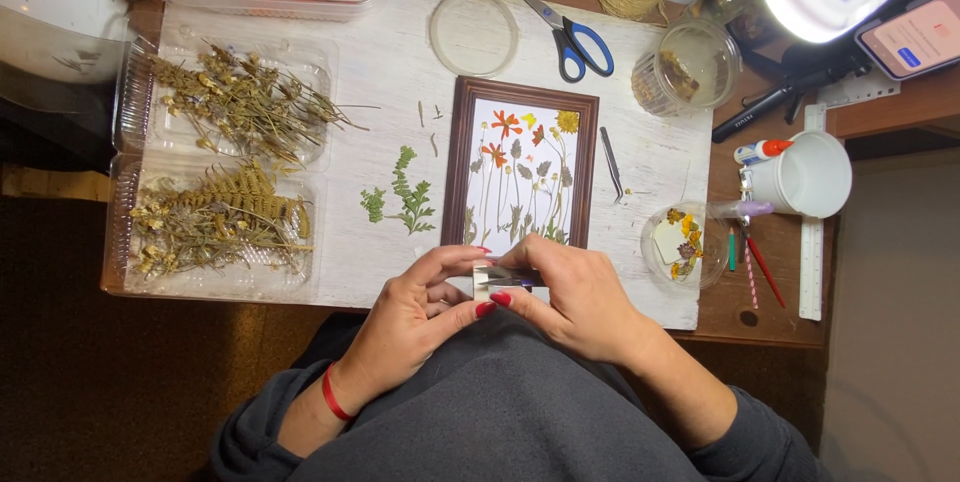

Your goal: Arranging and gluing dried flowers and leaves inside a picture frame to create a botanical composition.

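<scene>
Your left hand (pixel 415 307) and right hand (pixel 575 292) both pinched a small pale piece (pixel 490 280) at the near table edge, below the frame (pixel 521 164); pressed flowers already filled the frame; ferns (pixel 400 197) and tweezers (pixel 611 162) lay unused beside it, so finishing seemingly remained.

The surface (pixel 390 72) is whitewashed wood, matt and rough-grained. The picture frame (pixel 459 157) is dark brown wood with a soft sheen. Clear glossy plastic trays (pixel 318 72) hold dry, brittle stems. The scissors (pixel 560 27) have shiny metal blades and blue plastic handles.
</scene>
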